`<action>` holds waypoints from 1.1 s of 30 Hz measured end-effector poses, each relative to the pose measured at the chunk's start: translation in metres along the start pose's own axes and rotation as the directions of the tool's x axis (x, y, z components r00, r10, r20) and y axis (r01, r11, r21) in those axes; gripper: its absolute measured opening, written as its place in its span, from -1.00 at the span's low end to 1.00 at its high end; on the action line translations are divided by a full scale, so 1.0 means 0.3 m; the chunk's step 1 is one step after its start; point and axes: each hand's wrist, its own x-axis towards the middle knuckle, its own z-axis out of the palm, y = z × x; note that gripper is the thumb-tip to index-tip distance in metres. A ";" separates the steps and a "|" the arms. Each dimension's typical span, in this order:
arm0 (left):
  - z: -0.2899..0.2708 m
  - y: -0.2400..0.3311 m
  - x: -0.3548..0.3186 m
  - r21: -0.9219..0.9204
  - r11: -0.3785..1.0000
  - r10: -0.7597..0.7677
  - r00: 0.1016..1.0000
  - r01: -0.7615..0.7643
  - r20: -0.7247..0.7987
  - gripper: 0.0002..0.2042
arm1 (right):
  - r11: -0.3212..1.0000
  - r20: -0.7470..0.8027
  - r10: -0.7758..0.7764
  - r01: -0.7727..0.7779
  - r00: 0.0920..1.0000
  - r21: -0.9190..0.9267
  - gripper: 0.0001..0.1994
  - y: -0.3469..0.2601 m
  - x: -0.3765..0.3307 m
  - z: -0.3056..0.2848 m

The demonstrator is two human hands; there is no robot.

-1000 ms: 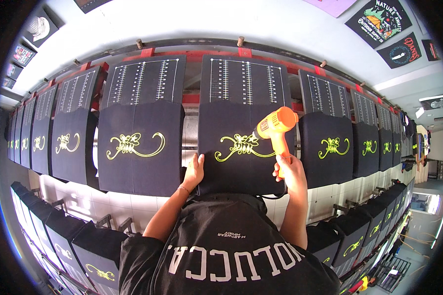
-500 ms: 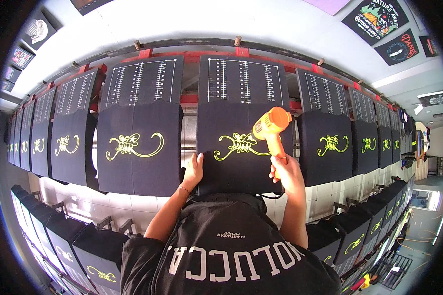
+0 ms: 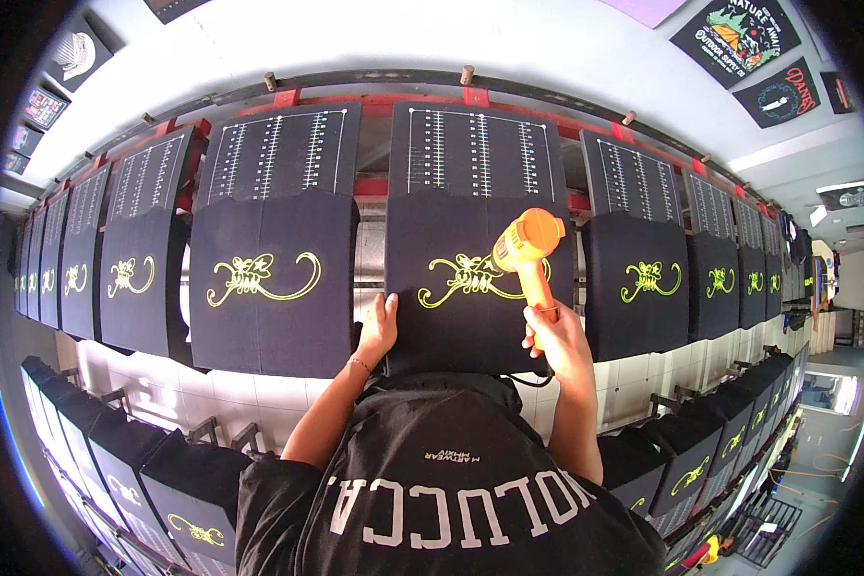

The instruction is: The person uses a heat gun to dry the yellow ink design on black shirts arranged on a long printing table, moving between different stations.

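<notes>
My right hand (image 3: 562, 336) is wrapped round the handle of an orange heat gun (image 3: 533, 245). The gun hangs above a black shirt (image 3: 442, 348) stretched over a printing board, its nozzle toward the yellow-green scorpion-like print (image 3: 461, 278). Part of that print is hidden behind the gun. At the shirt's left edge rests my left hand (image 3: 377, 324), fingers stretched along the side and holding nothing. Beyond the shirt shows the bare end of the black board (image 3: 475, 154), marked with white ruler lines.
On either side stand similar boards with printed black shirts, such as a left neighbour (image 3: 271, 331) and a right one (image 3: 634, 312). A red rack frame (image 3: 372, 188) carries them. Behind me runs another row of shirt-covered boards (image 3: 197, 485).
The heat gun has turned slightly, its nozzle rising a little off the middle of the print. My left hand stays at the shirt's edge.
</notes>
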 end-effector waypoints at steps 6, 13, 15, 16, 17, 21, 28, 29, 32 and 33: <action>-0.006 0.023 -0.007 -0.022 1.000 0.000 1.000 -0.001 -0.018 -0.36 | 1.000 -0.008 -0.017 0.017 1.000 -0.018 -0.73 0.014 -0.019 -0.013; 0.010 -0.016 -0.008 0.030 0.987 0.159 0.983 -0.157 -0.088 -0.40 | 1.000 0.003 -0.024 0.024 1.000 0.005 -0.72 0.029 -0.042 -0.034; 0.011 -0.018 0.008 -0.027 0.997 0.066 0.995 -0.068 -0.071 -0.41 | 0.999 0.020 0.033 -0.033 0.999 0.015 -0.73 0.019 -0.050 -0.055; 0.010 -0.014 0.007 -0.028 0.997 0.072 0.994 -0.074 -0.076 -0.41 | 0.998 0.027 0.061 -0.062 0.998 0.019 -0.73 0.018 -0.053 -0.060; 0.011 -0.011 0.003 -0.029 0.996 0.078 0.994 -0.081 -0.082 -0.41 | 0.999 0.024 0.030 -0.030 0.999 -0.011 -0.74 0.029 -0.060 -0.048; 0.011 -0.006 0.007 -0.024 0.998 0.050 0.996 -0.052 -0.076 -0.40 | 0.998 0.092 0.060 -0.061 0.994 0.013 -0.74 0.028 -0.082 -0.049; 0.028 -0.070 0.019 0.013 0.983 0.184 0.980 -0.183 -0.080 -0.40 | 0.998 0.118 0.056 -0.054 0.991 -0.021 -0.74 0.026 -0.092 -0.036; 0.023 -0.052 0.013 -0.017 0.991 0.130 0.989 -0.131 -0.072 -0.40 | 0.998 0.125 0.056 -0.058 0.991 0.006 -0.74 0.031 -0.088 -0.038; 0.009 0.001 0.004 -0.036 0.997 0.066 0.995 -0.068 -0.073 -0.41 | 1.000 0.103 -0.011 0.013 0.995 -0.018 -0.73 0.058 -0.087 -0.001; 0.007 0.002 0.001 -0.033 0.998 0.056 0.995 -0.059 -0.083 -0.41 | 1.000 0.140 -0.009 0.011 0.990 -0.009 -0.73 0.054 -0.083 -0.007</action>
